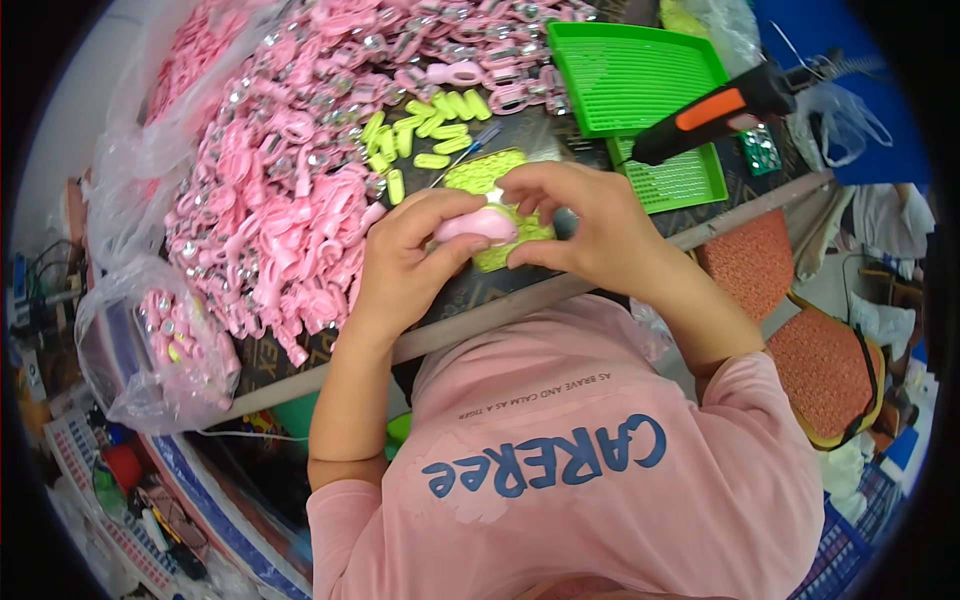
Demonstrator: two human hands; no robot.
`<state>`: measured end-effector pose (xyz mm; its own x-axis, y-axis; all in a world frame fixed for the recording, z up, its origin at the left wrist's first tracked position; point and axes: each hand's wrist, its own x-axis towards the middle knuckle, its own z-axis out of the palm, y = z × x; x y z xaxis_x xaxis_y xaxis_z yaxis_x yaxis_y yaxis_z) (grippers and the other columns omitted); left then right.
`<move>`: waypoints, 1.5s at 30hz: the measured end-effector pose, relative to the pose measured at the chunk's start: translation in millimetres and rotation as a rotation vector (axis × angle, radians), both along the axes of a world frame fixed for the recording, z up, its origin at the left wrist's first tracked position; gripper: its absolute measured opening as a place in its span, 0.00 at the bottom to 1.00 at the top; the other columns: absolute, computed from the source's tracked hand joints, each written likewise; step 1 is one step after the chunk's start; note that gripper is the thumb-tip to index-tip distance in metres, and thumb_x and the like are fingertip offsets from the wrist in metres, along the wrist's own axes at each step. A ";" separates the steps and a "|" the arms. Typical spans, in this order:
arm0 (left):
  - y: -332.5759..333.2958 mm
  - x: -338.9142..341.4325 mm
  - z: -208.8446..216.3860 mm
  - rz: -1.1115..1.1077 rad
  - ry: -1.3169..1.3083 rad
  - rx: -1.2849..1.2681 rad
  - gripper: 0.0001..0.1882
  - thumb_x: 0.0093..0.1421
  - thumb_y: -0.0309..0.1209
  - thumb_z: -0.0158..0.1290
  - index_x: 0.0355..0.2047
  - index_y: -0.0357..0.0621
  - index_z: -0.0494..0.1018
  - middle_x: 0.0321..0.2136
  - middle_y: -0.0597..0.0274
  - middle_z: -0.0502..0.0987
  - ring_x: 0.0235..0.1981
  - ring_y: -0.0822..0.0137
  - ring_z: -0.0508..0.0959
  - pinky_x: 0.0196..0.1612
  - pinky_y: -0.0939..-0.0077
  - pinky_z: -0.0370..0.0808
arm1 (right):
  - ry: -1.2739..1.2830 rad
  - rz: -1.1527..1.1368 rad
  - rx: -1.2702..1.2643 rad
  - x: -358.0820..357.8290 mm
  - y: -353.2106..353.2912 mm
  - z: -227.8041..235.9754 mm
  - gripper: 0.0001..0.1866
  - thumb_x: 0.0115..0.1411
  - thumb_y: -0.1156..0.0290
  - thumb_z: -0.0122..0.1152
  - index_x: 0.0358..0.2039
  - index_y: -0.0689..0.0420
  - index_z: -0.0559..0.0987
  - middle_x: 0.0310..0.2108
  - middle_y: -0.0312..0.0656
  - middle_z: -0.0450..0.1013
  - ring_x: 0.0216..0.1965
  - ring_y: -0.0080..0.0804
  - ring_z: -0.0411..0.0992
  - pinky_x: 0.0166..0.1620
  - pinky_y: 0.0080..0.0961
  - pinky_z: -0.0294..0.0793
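Note:
My left hand (410, 250) holds a smooth pink plastic piece (478, 228) between its thumb and fingers. The piece lies over a yellow-green textured block (520, 240) near the table's front edge. On the other side of it, my right hand (590, 220) is curved, thumb and forefinger apart. Its forefinger tip comes close to a small whitish spot by the pink piece; nothing is visibly gripped there. Just beyond my hands lie several yellow-green oblong pieces (430, 125) and a thin tool with a blue handle (482, 138).
A large heap of pink plastic parts (300, 180) covers the table's left and far side. A clear bag (160, 345) holds more pink parts. Green slotted trays (640, 75) stand at the right, beneath a black and orange power screwdriver (710, 112). Orange-red cushions (825, 370) are lower right.

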<state>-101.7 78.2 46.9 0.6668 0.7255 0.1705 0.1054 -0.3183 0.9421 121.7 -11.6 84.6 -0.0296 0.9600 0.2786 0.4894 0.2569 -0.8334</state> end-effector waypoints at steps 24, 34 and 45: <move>-30.6 127.2 -32.4 -0.098 0.421 0.549 0.09 0.61 0.33 0.63 0.41 0.47 0.79 0.33 0.61 0.76 0.41 0.56 0.78 0.67 0.32 0.49 | 0.459 -0.434 0.279 121.5 -22.1 -29.0 0.15 0.55 0.88 0.66 0.38 0.60 0.71 0.25 0.45 0.76 0.22 0.31 0.75 0.27 0.28 0.77; -30.2 124.9 -32.5 -0.090 0.438 0.506 0.09 0.59 0.34 0.64 0.39 0.48 0.80 0.32 0.63 0.76 0.40 0.58 0.77 0.65 0.31 0.51 | 0.394 -0.454 0.307 122.5 -21.3 -37.2 0.14 0.55 0.88 0.65 0.37 0.60 0.72 0.24 0.44 0.76 0.21 0.28 0.75 0.26 0.26 0.76; -29.5 123.4 -33.9 -0.077 0.432 0.466 0.08 0.59 0.35 0.64 0.38 0.49 0.81 0.31 0.63 0.76 0.41 0.57 0.77 0.65 0.30 0.51 | 0.458 -0.452 0.291 126.4 -24.8 -32.7 0.10 0.59 0.86 0.62 0.37 0.61 0.72 0.23 0.43 0.73 0.21 0.31 0.74 0.29 0.31 0.77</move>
<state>21.7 48.8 13.0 0.7930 0.5876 0.1610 0.4052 -0.7060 0.5809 248.1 -36.3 51.8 0.5361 0.7349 0.4153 0.2176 0.3550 -0.9092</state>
